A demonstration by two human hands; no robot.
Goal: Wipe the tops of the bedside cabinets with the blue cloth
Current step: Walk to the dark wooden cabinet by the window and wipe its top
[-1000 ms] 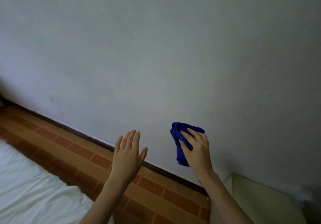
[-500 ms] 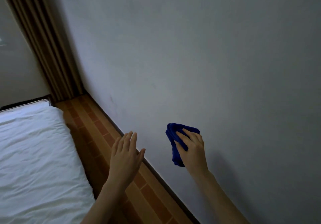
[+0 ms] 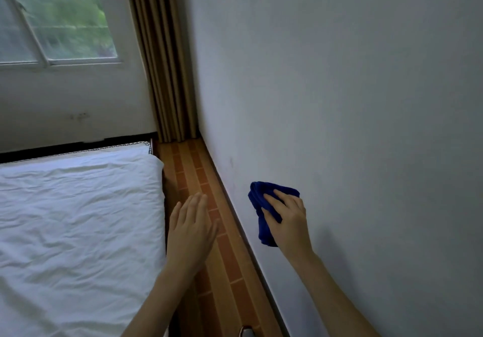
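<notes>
My right hand (image 3: pixel 288 221) grips the bunched blue cloth (image 3: pixel 261 203) in the air in front of the plain grey wall, right of centre. The cloth hangs down below my fingers. My left hand (image 3: pixel 190 228) is held out flat with nothing in it, fingers nearly together, over the strip of floor beside the bed. No bedside cabinet is in view.
A bed with a wrinkled white sheet (image 3: pixel 73 219) fills the lower left. A narrow strip of orange-brown tiled floor (image 3: pixel 206 180) runs between bed and grey wall (image 3: pixel 352 101). Tan curtains (image 3: pixel 164 57) hang in the far corner beside a window (image 3: pixel 52 15).
The view has swung left, bringing the bed, curtains and window into sight and losing the pale surface at lower right. Both hands keep their pose, the cloth still held.
</notes>
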